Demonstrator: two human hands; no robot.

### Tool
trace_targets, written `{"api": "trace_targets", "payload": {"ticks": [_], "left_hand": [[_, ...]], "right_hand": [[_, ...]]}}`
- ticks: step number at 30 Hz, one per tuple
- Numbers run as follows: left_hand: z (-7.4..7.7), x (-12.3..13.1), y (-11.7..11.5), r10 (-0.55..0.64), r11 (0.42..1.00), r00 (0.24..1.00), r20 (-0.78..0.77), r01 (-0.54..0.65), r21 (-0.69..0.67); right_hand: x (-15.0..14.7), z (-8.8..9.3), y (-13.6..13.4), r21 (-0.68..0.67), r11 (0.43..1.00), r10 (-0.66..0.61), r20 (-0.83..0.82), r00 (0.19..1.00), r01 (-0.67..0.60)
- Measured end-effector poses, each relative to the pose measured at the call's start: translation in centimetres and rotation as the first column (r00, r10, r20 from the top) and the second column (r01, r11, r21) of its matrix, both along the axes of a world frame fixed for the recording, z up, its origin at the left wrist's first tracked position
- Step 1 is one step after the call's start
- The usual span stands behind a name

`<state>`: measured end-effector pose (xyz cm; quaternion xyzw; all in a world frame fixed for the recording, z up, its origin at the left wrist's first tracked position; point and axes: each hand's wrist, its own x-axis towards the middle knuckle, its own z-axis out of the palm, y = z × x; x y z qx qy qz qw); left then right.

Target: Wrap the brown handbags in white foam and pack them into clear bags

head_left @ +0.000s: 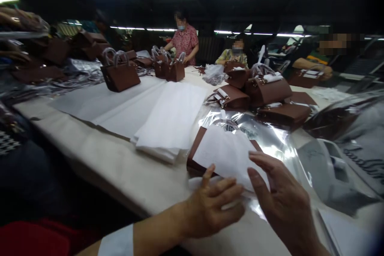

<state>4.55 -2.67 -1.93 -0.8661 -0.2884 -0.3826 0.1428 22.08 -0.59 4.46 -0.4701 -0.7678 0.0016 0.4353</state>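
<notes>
A brown handbag (196, 150) lies flat on the table in front of me, wrapped in white tissue paper (228, 156) and resting on a clear plastic sheet (276, 140). My left hand (214, 206) rests at the near edge of the paper, fingers loosely curled, pressing a fold of it. My right hand (282, 198) hovers just right of it, fingers extended and apart, touching the paper's edge.
A stack of white tissue sheets (171, 124) lies left of the bag. Several brown handbags (265, 92) stand behind it, others (120, 74) at far left. Three people work at the table's far side (186, 42). More plastic bags (345, 128) lie at right.
</notes>
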Motion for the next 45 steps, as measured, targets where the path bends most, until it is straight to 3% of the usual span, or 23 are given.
{"api": "trace_targets", "payload": {"ticks": [1,3,4,6,8,11,14,16,19,21,24,27,32,36,41,43,45], "left_hand": [[-0.4,-0.9,-1.0,0.090,0.996,0.986,0.140,-0.087,-0.025],[-1.3,-2.7,-2.4,0.304,0.950,0.883,0.359,-0.250,-0.189],[-1.8,-3.4,-2.8,0.395,0.909,0.826,0.402,-0.288,-0.301],[-2.5,-4.3,-3.0,0.489,0.829,0.782,0.386,-0.279,-0.484],[-2.7,-4.5,-2.3,0.491,0.813,0.791,0.365,-0.266,-0.518],[-1.7,-4.2,-0.5,0.416,0.891,0.826,0.381,-0.287,-0.351],[0.9,-3.9,1.1,0.212,0.960,0.885,0.415,-0.109,-0.257],[2.8,-3.7,1.5,0.105,0.965,0.870,0.482,0.028,-0.261],[4.1,-3.2,0.8,0.109,0.938,0.816,0.568,0.105,-0.331],[3.4,-2.9,-0.2,0.193,0.877,0.781,0.594,0.135,-0.461],[1.2,-2.4,-1.8,0.309,0.776,0.746,0.590,0.161,-0.610],[-0.5,-2.2,-2.7,0.333,0.759,0.735,0.591,0.163,-0.630],[-0.9,-2.1,-3.2,0.389,0.725,0.731,0.561,0.132,-0.676],[-1.4,-1.7,-3.4,0.508,0.653,0.626,0.592,0.168,-0.739],[-1.0,-1.7,-2.5,0.601,0.548,0.542,0.587,0.255,-0.797],[-0.6,-2.1,-2.3,0.599,0.597,0.498,0.627,0.244,-0.764],[-0.4,-2.8,-2.5,0.514,0.713,0.524,0.679,0.178,-0.678]], "right_hand": [[-1.2,0.4,0.8,0.017,0.993,0.118,0.049,0.992,-0.119],[-3.5,0.2,2.0,-0.007,0.966,0.254,0.198,0.947,-0.258],[-4.5,-0.3,2.5,-0.031,0.958,0.282,0.298,0.912,-0.286],[-5.9,-1.8,3.3,-0.051,0.954,0.283,0.484,0.828,-0.297],[-6.4,-3.2,4.0,-0.013,0.957,0.239,0.598,0.765,-0.289],[-5.8,-3.4,5.1,0.104,0.935,0.210,0.606,0.768,-0.338],[-4.2,-1.1,5.1,0.243,0.884,0.234,0.512,0.827,-0.400],[-3.4,0.9,4.2,0.273,0.871,0.243,0.484,0.841,-0.409],[-2.9,1.8,1.9,0.232,0.862,0.309,0.461,0.832,-0.450],[-2.9,0.8,0.1,0.208,0.852,0.369,0.415,0.832,-0.481],[-2.9,-2.0,-2.2,0.163,0.861,0.397,0.376,0.837,-0.481],[-2.5,-3.9,-3.4,0.149,0.856,0.387,0.449,0.805,-0.495],[-2.1,-4.2,-3.8,0.148,0.809,0.377,0.613,0.694,-0.569],[-2.5,-4.3,-4.1,0.158,0.766,0.359,0.700,0.618,-0.624],[-2.9,-4.7,-4.6,0.152,0.768,0.383,0.670,0.636,-0.622],[-3.0,-4.8,-4.6,0.160,0.776,0.368,0.671,0.644,-0.611],[-3.3,-4.9,-4.6,0.152,0.780,0.364,0.679,0.638,-0.607]]}}
